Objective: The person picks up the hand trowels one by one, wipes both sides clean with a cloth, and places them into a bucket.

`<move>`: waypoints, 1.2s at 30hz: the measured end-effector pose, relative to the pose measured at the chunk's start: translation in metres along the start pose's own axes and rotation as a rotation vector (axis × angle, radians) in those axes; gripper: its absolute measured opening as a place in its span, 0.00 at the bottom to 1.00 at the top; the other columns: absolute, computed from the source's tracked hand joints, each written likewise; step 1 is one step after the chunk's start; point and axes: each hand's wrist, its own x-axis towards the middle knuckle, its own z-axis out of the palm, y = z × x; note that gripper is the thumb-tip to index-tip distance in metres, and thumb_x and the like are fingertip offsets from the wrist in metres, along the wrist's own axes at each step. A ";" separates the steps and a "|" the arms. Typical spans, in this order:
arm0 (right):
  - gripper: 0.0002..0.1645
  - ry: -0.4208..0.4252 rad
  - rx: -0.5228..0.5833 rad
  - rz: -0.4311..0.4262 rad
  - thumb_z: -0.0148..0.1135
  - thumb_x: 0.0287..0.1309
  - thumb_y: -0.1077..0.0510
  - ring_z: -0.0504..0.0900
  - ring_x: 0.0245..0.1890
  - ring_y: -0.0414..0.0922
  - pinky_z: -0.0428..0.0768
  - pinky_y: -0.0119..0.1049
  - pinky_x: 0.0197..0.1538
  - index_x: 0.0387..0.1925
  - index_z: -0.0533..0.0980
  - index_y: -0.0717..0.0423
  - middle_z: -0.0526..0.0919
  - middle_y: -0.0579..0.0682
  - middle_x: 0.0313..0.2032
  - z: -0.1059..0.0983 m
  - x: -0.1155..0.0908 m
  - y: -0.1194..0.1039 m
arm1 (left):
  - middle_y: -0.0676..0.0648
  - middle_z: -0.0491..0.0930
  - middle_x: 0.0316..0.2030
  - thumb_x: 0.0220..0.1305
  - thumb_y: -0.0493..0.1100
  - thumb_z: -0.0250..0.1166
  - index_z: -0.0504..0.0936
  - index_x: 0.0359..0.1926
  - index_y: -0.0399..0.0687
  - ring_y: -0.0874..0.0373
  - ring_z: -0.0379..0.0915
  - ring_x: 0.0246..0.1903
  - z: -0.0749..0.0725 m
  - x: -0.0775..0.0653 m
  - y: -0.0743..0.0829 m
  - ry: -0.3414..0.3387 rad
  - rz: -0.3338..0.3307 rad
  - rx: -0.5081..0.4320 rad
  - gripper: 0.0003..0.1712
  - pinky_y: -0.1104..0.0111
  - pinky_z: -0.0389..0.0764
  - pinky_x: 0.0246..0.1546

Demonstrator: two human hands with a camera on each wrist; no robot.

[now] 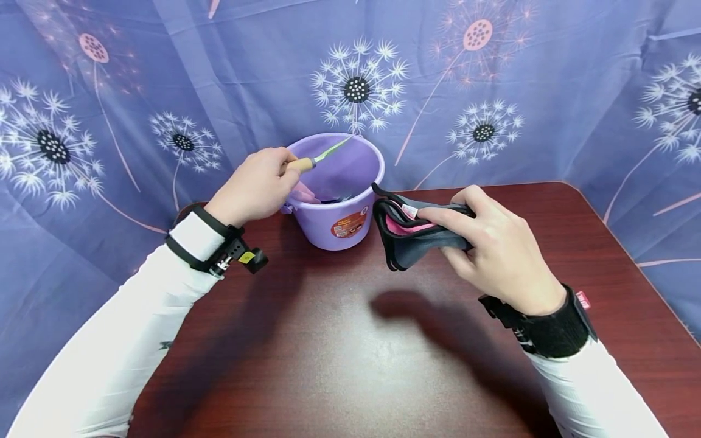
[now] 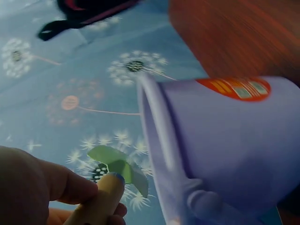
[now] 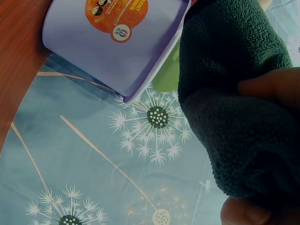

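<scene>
Above the left rim of a purple bucket (image 1: 334, 222), my left hand (image 1: 260, 188) grips a small trowel by its pale wooden handle (image 1: 301, 165). The trowel's green blade (image 2: 121, 167) points up and to the right over the bucket's mouth. My right hand (image 1: 495, 249) pinches a folded dark grey cloth (image 1: 408, 250) just right of the bucket. The cloth has black edging, a pink inner side and a white tag; its fuzzy surface (image 3: 229, 103) fills much of the right wrist view. Inside the bucket lie a pink item (image 1: 304, 193) and something dark, mostly hidden.
The bucket stands at the back of a reddish-brown table (image 1: 339, 340), with an orange label on its front. Behind the table hangs a blue-purple curtain (image 1: 263, 79) printed with dandelions. The table's right edge runs toward the curtain.
</scene>
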 end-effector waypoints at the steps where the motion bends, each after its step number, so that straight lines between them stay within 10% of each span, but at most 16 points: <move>1: 0.27 0.000 -0.001 0.001 0.58 0.56 0.61 0.72 0.28 0.45 0.70 0.44 0.28 0.56 0.86 0.43 0.77 0.53 0.41 0.000 0.000 0.000 | 0.41 0.81 0.41 0.83 0.52 0.51 0.85 0.53 0.42 0.47 0.76 0.44 0.001 0.003 0.000 -0.010 0.006 0.024 0.22 0.52 0.74 0.48; 16: 0.27 0.007 -0.007 0.007 0.57 0.56 0.62 0.71 0.26 0.45 0.69 0.44 0.27 0.56 0.86 0.43 0.77 0.53 0.41 -0.002 0.000 0.001 | 0.33 0.78 0.53 0.75 0.43 0.52 0.83 0.51 0.33 0.39 0.74 0.57 0.019 0.033 0.008 -0.163 0.033 0.420 0.19 0.46 0.76 0.60; 36: 0.26 -0.019 -0.014 0.022 0.58 0.58 0.61 0.72 0.27 0.45 0.70 0.44 0.28 0.56 0.86 0.43 0.77 0.53 0.41 -0.002 0.000 0.001 | 0.33 0.79 0.51 0.71 0.44 0.54 0.86 0.42 0.40 0.34 0.77 0.53 0.040 0.058 0.013 -0.244 0.028 0.631 0.16 0.41 0.74 0.59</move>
